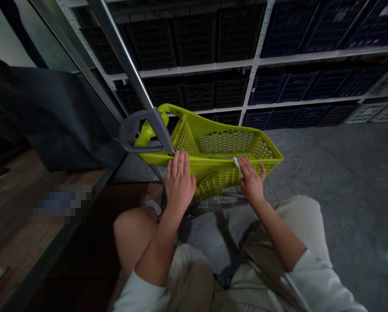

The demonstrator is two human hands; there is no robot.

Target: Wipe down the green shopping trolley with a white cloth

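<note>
A lime-green plastic shopping basket (213,143) on a wheeled frame stands in front of my knees, its grey handle (138,130) on a metal pole rising to the left. My left hand (179,182) lies flat against the basket's near wall, fingers stretched upward and together. My right hand (252,180) presses a small white cloth (237,164) against the basket's near rim, fingers curled over it. The basket looks empty inside.
Metal shelving with dark plastic crates (194,43) and blue crates (311,82) fills the back. A dark bag (51,117) sits on a wooden shelf (15,208) to the left. Grey concrete floor (343,182) spreads to the right.
</note>
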